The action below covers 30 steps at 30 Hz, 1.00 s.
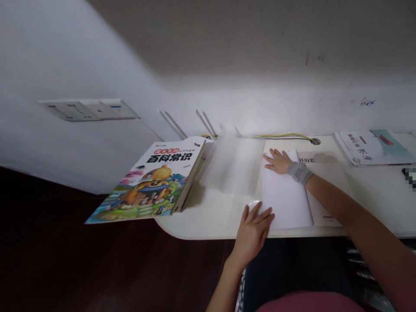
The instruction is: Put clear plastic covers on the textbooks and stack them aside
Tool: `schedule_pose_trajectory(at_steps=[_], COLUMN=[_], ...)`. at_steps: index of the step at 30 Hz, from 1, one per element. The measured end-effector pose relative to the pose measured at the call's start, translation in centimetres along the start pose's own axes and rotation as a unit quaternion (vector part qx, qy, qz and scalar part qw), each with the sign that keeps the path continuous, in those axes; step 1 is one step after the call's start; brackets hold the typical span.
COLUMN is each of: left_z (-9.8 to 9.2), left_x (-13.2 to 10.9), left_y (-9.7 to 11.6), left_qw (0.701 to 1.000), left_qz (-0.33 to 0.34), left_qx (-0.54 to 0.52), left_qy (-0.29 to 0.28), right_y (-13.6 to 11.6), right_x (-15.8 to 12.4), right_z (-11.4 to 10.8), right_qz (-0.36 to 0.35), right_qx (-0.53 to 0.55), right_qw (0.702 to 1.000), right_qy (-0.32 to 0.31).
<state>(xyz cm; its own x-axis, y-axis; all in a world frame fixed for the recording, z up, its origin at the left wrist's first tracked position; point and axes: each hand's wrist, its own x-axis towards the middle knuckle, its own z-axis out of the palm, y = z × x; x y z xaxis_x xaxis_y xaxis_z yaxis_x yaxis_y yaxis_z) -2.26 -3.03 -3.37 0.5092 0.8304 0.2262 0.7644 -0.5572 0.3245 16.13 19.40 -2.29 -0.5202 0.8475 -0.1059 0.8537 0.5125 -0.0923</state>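
My right hand (277,161), with a grey band at its wrist, lies flat with fingers spread on the upper part of a white page (286,199). The page lies over part of a pale book (325,190) with Chinese lettering on its cover. My left hand (254,229) rests at the lower left edge of the page, fingers stretched out. Beside its fingertips is a shiny bit of clear film. A translucent plastic sheet (238,167) reaches leftward from the book and looks slightly blurred. How the sheet joins the book is hidden.
On the left, a stack of books with a colourful cover (159,186) overhangs the rounded end of the white table (195,225). More books (370,147) lie at the back right. A yellow cable (286,135) runs along the wall to a hole. A dark object (410,177) sits at the right edge.
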Motion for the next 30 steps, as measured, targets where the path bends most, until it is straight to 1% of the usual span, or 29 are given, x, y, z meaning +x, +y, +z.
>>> schedule_pose_trajectory(at_steps=[6, 8, 10, 11, 13, 14, 15, 16, 17, 18, 20, 21, 23, 26, 28, 30], left_z=[0.1, 0.1, 0.3, 0.4, 0.7, 0.8, 1.0, 1.1, 1.2, 1.3, 1.2, 1.1, 0.8, 0.2, 0.0, -0.1], left_x=[0.0, 0.0, 0.1, 0.1, 0.0, 0.0, -0.1, -0.1, -0.1, -0.2, -0.2, -0.2, -0.3, -0.6, -0.9, -1.2], left_y=[-0.1, -0.2, -0.2, -0.3, -0.4, -0.5, -0.5, -0.5, -0.4, -0.4, -0.3, -0.5, -1.2, -3.2, -4.6, -5.6], left_qw=[1.000, 1.000, 1.000, 1.000, 0.998, 0.998, 0.997, 0.995, 0.994, 0.993, 0.991, 0.988, 0.979, 0.954, 0.940, 0.929], left_qz=[0.005, 0.003, 0.000, -0.001, -0.002, -0.002, -0.004, -0.005, -0.006, -0.008, -0.019, -0.032, -0.079, -0.171, -0.222, -0.262], left_qx=[-0.008, -0.006, -0.003, -0.002, -0.004, -0.006, -0.009, -0.014, -0.020, -0.026, -0.034, -0.032, -0.020, -0.015, -0.043, -0.086], left_qy=[0.008, 0.012, 0.022, 0.030, 0.055, 0.069, 0.083, 0.094, 0.103, 0.112, 0.131, 0.145, 0.186, 0.245, 0.255, 0.248], right_y=[-0.3, -0.6, -0.7, -0.6, 0.0, 0.5, 1.1, 1.6, 2.1, 2.3, 2.1, 1.6, -0.1, -3.2, -4.7, -5.5], right_x=[0.8, 0.6, -0.2, -0.9, -3.1, -4.5, -6.2, -7.9, -9.8, -11.6, -15.0, -16.5, -18.6, -20.3, -20.6, -20.6], right_z=[-0.4, -1.0, -1.9, -2.4, -3.0, -3.0, -2.7, -2.2, -1.4, -0.4, 1.7, 2.7, 4.2, 5.0, 4.9, 4.7], right_qz=[0.009, 0.002, -0.019, -0.031, -0.045, -0.044, -0.036, -0.030, -0.033, -0.042, -0.055, -0.048, -0.043, -0.039, -0.040, -0.045], right_qx=[-0.003, -0.006, -0.009, -0.010, 0.005, 0.027, 0.061, 0.100, 0.135, 0.160, 0.184, 0.188, 0.185, 0.161, 0.126, 0.085], right_qw=[1.000, 1.000, 1.000, 0.999, 0.999, 0.995, 0.987, 0.976, 0.965, 0.959, 0.957, 0.957, 0.957, 0.961, 0.967, 0.974], right_qy=[-0.002, -0.006, -0.016, -0.014, 0.031, 0.083, 0.146, 0.194, 0.221, 0.229, 0.217, 0.215, 0.217, 0.223, 0.217, 0.207])
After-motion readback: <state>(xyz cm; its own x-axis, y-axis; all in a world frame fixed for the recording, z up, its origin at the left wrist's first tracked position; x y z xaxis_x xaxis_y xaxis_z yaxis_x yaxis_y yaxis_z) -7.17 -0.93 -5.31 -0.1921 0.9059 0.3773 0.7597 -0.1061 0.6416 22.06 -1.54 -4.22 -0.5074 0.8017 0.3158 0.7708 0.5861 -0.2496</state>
